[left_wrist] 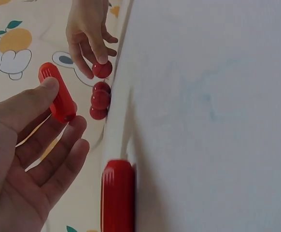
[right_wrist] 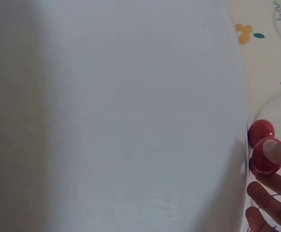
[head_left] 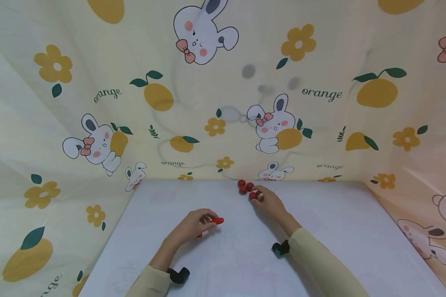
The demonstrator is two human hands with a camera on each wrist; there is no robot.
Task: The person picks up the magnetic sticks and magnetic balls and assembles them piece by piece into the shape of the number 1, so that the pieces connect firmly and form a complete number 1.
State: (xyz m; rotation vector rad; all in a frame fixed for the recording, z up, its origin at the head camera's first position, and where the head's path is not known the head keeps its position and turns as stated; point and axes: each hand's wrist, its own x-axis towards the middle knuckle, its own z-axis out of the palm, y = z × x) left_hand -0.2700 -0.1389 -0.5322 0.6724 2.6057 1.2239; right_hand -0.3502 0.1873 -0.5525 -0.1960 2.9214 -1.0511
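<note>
L hand (head_left: 194, 224) pinches red stick (left_wrist: 62, 104), R hand (head_left: 270, 203) red ball (left_wrist: 102, 70); L wrist view shows 2nd stick (left_wrist: 118, 198), head view barely

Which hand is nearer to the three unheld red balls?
Right: the right hand is just beside those red balls; the left hand is farther, lower left in the head view.

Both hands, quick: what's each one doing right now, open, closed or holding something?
Left hand: closed, holding a red stick-like piece.
Right hand: closed, pinching a red ball.
</note>
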